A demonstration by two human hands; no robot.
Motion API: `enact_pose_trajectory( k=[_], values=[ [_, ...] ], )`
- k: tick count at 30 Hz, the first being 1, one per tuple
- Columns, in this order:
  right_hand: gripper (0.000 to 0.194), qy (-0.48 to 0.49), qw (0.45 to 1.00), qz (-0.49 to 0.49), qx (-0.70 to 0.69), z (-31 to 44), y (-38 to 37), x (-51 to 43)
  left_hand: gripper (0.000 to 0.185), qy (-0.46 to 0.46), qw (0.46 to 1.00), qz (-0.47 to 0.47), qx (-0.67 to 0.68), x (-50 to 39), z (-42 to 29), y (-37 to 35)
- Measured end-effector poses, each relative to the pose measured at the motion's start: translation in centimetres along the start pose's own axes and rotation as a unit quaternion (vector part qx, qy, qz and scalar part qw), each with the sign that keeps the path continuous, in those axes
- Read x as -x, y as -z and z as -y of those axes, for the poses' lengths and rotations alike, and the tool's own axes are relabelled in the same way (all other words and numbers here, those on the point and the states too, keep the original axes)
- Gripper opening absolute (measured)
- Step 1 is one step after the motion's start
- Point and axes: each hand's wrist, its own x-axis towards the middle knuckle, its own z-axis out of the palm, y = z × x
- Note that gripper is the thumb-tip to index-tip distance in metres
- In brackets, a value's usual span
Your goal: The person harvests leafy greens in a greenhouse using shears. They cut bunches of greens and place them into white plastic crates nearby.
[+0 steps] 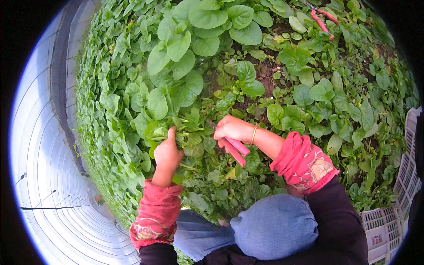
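My left hand (167, 154) is closed around a bunch of leafy greens (193, 149), thumb pointing up and away from me. The rounded leaves resemble Malabar spinach; the fingers are mostly hidden beneath the hand and foliage. Just to its right, my right hand (230, 129) grips a pair of shears with pink handles (235, 150). Their handle ends stick out towards me, and a short bit of dark blade shows near the leaves, the rest being hidden. A yellow bangle (254, 133) circles the right wrist.
Dense leafy plants (109, 99) cover the left side; bare soil (266, 79) shows between lower plants ahead. A second red-handled cutting tool (321, 23) lies among leaves at the top right. A pale plastic crate (381, 228) bearing writing stands at lower right. Ribbed greenhouse film (43, 159) curves along the left.
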Motion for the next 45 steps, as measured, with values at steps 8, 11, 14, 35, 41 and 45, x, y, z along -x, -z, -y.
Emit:
enact_pose_trajectory(
  k=[8, 11, 14, 35, 41, 45],
  values=[
    [0.022, -0.007, 0.998, -0.056, 0.029, 0.9, -2.0, -3.1, 0.067, -0.007, 0.995, -0.097, 0.037, 1.7, 1.1, -3.6],
    [0.018, 0.056, 0.993, -0.091, 0.059, -0.6, -1.6, -1.6, 0.061, -0.018, 0.982, -0.174, 0.063, 3.3, 1.9, -3.8],
    [0.032, 0.086, 0.968, -0.121, 0.203, -0.6, -1.0, 1.1, 0.056, -0.008, 0.958, -0.238, 0.16, 6.0, 2.8, -3.6],
    [0.022, 0.375, 0.899, -0.112, 0.195, 4.6, -6.6, -4.3, 0.047, -0.05, 0.542, 0.076, 0.835, 14.0, 5.4, -0.7],
    [0.072, 0.359, 0.931, 0.069, -0.017, 5.0, -9.0, 5.2, 0.042, -0.076, 0.417, 0.101, 0.9, 9.6, 0.2, 1.9],
    [0.128, 0.377, 0.859, -0.094, 0.332, 4.5, -11.5, 9.5, 0.039, 0.032, 0.498, 0.056, 0.865, 8.4, -4.1, 2.7]
  ],
)
